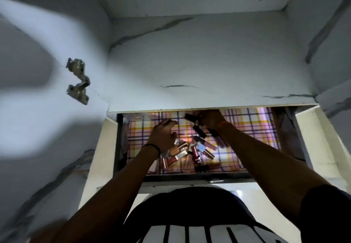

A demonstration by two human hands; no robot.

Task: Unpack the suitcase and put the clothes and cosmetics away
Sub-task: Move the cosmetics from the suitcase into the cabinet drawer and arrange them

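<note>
Both hands reach forward into an open drawer (228, 175) set below a white, marble-patterned cabinet shelf (209, 62). Left hand (164, 135) hovers over the near-left part of the drawer, fingers loosely curled; whether it holds anything cannot be determined, as the fingertips are dim and partly hidden. Right hand (209, 119) sits further back, close under the shelf edge, and appears to grip a dark, oblong cosmetic tube (190, 117) that projects to its left; the grip itself is in shadow.

Between and just below the two hands lies a loose heap of cosmetics (191, 152): slim lip-gloss tubes with pink or red bodies and dark or metallic caps, and a square-bodied beige bottle. Surfaces read as glossy plastic and glass. They lie flat and at mixed angles, which suggests they were tipped in rather than arranged.

Drawer floor is covered by a checked liner (245, 123) in pink, yellow and purple lines, probably to protect the base and stop small tubes sliding. Judgement: the cosmetics stage of unpacking is in hand, with items being spread or sorted toward the rear.

Left of the left hand, a metal hinge (77, 80) is fixed to the cabinet side.
</note>
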